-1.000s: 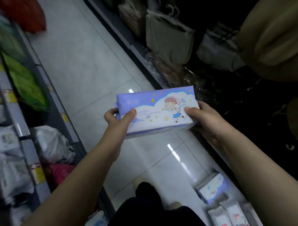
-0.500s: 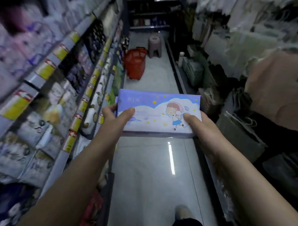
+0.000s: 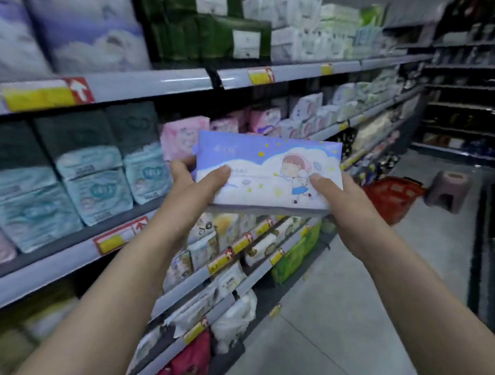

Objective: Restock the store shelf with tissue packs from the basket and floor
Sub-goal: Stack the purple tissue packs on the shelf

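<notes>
You hold the tissue pack (image 3: 269, 171) in the air with both hands, in front of the shelf (image 3: 160, 81), level with its pink packs (image 3: 183, 136); your left hand (image 3: 189, 190) grips the left end, thumb pressed on the printed face, the other fingers curled around the edge; your right hand (image 3: 350, 209) grips the right end, thumb on top, its other fingers hidden under the pack; the red basket (image 3: 393, 196) stands on the floor down the aisle, near a stool (image 3: 450, 190).

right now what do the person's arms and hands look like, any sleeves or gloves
The left hand and right hand are bare: no gloves, rings or watch visible. Both forearms are bare too, no sleeve showing up to the frame's edge.
</notes>
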